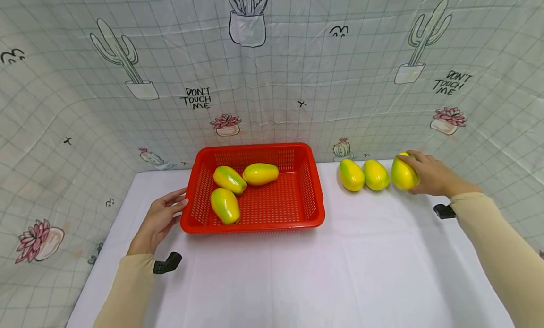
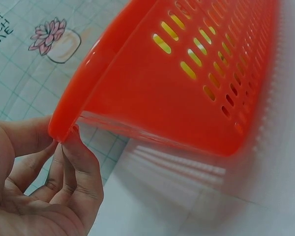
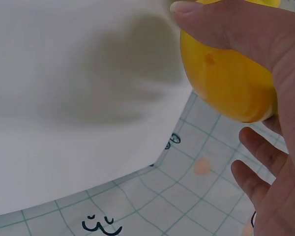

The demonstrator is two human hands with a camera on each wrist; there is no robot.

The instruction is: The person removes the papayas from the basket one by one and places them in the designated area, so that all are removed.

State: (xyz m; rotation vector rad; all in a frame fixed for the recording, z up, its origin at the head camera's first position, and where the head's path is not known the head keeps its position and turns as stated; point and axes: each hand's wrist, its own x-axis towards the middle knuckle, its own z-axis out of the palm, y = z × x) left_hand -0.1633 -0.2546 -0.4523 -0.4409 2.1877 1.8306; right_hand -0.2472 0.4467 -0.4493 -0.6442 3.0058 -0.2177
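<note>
A red plastic basket with slotted walls stands on the table, holding three yellow-green mangoes, one of them a mango at the front left. My left hand pinches the basket's left rim between thumb and fingers; the left wrist view shows the fingertips beneath the rim. At the far right, my right hand grips a mango from its right side. Thumb and some fingers lie round that mango in the right wrist view, while two other fingers stand off it.
Two more mangoes, a left one and a right one, lie side by side between the basket and my right hand. The white table meets a cactus-printed cloth at the back and sides.
</note>
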